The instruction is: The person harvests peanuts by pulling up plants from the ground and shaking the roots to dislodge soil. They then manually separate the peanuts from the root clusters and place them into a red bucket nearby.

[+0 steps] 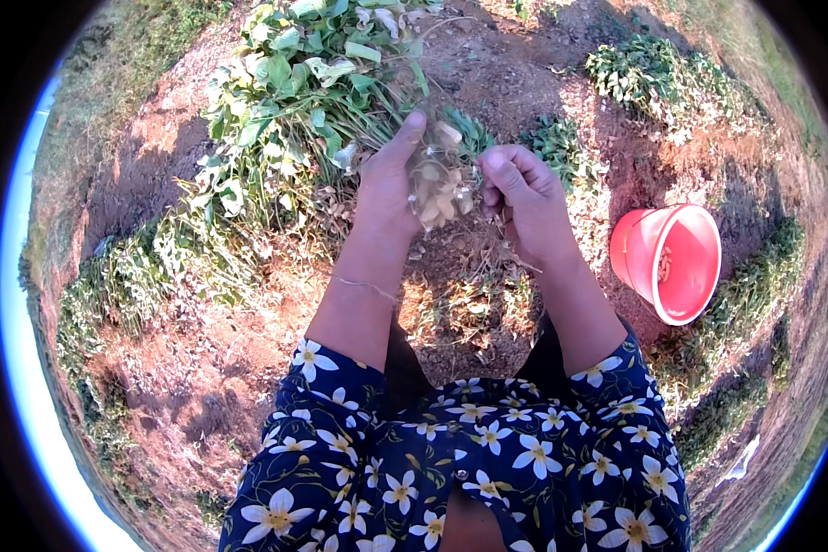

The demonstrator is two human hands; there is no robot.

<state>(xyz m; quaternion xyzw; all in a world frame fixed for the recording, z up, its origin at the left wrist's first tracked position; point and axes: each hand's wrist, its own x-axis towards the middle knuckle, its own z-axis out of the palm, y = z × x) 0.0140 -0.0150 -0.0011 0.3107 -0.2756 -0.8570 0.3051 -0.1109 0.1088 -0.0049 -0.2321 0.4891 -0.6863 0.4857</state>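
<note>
My left hand (390, 183) grips a bunch of leafy peanut plants (297, 90) by the stems, its thumb pointing up. The leaves spread to the upper left. Pale peanut pods (441, 193) hang at the root end, slightly blurred, between my two hands. Just right of the pods is my right hand (524, 190), with thumb and fingers curled together. Whatever lies inside those fingers is hidden. A thin string (364, 283) crosses my left forearm.
On the ground to the right, a red plastic bucket (628, 248) tilts towards me with several peanuts (664, 264) inside. More pulled plants lie at the upper right (662, 83) and along the left (145, 276). Dry reddish soil (179, 407) surrounds me.
</note>
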